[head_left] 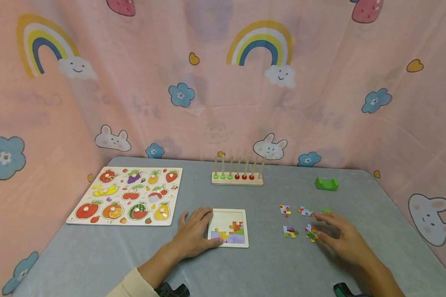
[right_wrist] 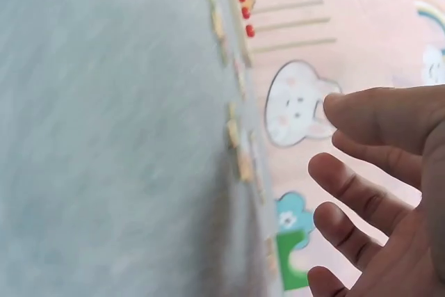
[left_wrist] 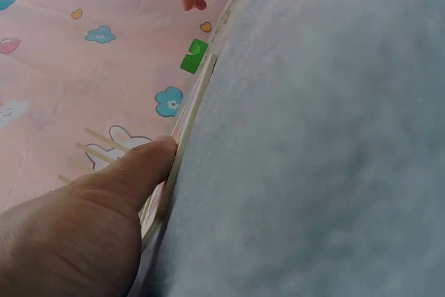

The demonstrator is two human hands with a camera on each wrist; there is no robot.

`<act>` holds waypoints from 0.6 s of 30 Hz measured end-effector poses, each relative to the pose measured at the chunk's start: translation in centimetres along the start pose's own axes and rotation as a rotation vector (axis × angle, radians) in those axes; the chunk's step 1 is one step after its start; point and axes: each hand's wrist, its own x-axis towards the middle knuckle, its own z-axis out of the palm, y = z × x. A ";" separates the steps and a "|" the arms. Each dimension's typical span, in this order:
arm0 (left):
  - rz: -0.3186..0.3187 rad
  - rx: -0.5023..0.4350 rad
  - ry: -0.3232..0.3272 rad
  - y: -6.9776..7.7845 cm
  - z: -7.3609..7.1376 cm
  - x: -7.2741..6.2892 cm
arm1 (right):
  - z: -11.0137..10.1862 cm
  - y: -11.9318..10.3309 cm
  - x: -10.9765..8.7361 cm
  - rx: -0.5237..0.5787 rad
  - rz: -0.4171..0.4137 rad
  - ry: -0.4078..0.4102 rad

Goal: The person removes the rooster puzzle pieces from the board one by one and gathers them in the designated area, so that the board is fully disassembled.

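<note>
A small square puzzle tray (head_left: 241, 243) lies on the grey table, with a few pieces fitted along its lower part. My left hand (head_left: 204, 227) rests flat on the tray's left edge. In the left wrist view its thumb (left_wrist: 142, 165) presses against the tray's rim (left_wrist: 197, 99). Several loose jigsaw pieces (head_left: 290, 232) lie to the right of the tray. My right hand (head_left: 325, 229) hovers over the rightmost ones with fingers spread and holds nothing. The right wrist view shows those spread fingers (right_wrist: 361, 186) beside the pieces (right_wrist: 240, 161), seen edge-on.
A fruit peg-puzzle board (head_left: 128, 196) lies at the left. A wooden peg stand (head_left: 238, 176) with green and red beads sits at the back centre. A green block (head_left: 326, 183) is at the back right. A pink patterned curtain (head_left: 223, 82) surrounds the table.
</note>
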 end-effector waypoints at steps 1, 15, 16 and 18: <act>-0.001 -0.001 -0.001 0.0 0.0 0.0 | -0.2 -0.3 0.1 0.000 0.000 0.005; -0.008 -0.007 -0.006 -0.1 0.1 -0.1 | -1.8 -5.3 1.5 0.058 -0.141 0.064; -0.008 -0.006 -0.007 -0.1 0.1 -0.1 | -1.9 -5.7 1.6 0.059 -0.146 0.066; -0.010 -0.002 -0.008 -0.1 0.1 0.0 | -1.9 -6.4 2.0 0.061 -0.171 0.074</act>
